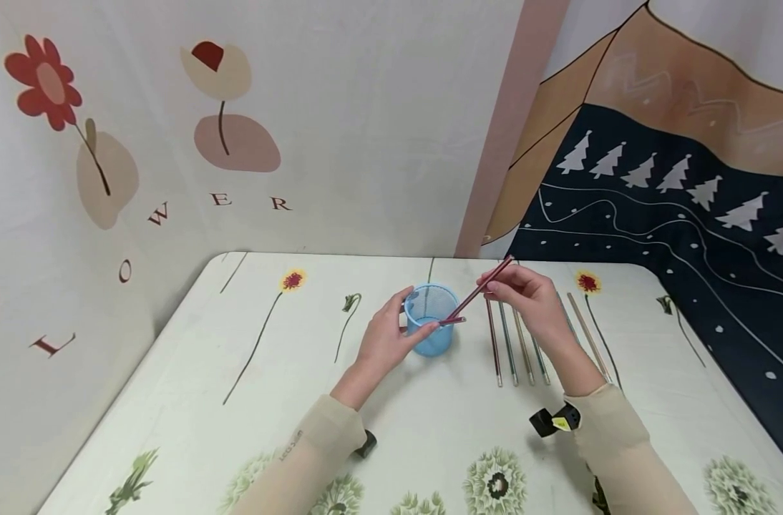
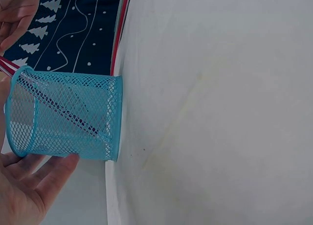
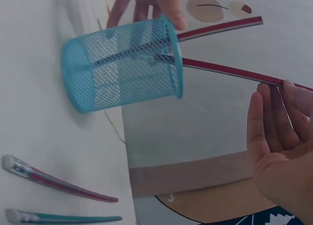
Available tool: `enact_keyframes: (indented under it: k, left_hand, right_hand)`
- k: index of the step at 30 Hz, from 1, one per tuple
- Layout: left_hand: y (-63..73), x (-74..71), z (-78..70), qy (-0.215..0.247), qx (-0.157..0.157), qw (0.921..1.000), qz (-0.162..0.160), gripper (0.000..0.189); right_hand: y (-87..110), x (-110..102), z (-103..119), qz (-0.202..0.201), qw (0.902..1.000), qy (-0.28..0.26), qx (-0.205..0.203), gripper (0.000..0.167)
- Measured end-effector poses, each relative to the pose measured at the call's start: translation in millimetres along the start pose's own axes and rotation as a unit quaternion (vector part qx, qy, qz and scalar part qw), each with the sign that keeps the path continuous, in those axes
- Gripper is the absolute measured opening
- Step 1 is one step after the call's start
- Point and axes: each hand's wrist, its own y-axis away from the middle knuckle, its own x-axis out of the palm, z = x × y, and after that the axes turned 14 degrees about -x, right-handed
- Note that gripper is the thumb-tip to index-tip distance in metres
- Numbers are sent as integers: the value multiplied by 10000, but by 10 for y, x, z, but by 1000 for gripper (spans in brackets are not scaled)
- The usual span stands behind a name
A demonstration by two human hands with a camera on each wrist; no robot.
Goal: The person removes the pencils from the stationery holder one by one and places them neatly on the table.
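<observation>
My left hand point(image 1: 383, 335) grips a light blue mesh pencil cup point(image 1: 434, 345) from its left side, thumb at the rim. Inside, one dark red pencil point(image 3: 220, 29) leans with its upper end sticking out past the rim. My right hand point(image 1: 535, 302) pinches a second dark red pencil point(image 3: 230, 70) near its upper end. That pencil slants down to the left, its lower end inside the mouth of the cup. The mesh partly veils the pencils' lower parts.
Right of the cup, a red pencil point(image 1: 494, 347), a teal pencil point(image 1: 509, 348) and several others lie side by side on the white flowered tablecloth point(image 1: 172, 400). A gold pencil point(image 1: 587, 335) lies beyond the right wrist. Printed curtains point(image 1: 366, 129) stand behind the table.
</observation>
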Motion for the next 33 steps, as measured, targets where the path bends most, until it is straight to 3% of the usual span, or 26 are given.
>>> enact_keyframes:
  k: [7, 18, 27, 33]
  left_hand:
    - [4, 3, 7, -23, 31, 10000, -21, 82]
    - [0, 6, 14, 53, 18, 10000, 39, 82]
    - [-2, -5, 14, 61, 26, 10000, 42, 82]
    - [2, -3, 15, 74, 21, 10000, 61, 82]
  right_hand:
    - [-51, -124, 149, -325, 9995, 58, 11, 13]
    - [-60, -349, 271, -854, 9930, -583, -563, 13]
    - [-5, -605, 293, -1117, 9857, -793, -979, 14]
    - [86, -780, 263, -1354, 9841, -694, -921, 14]
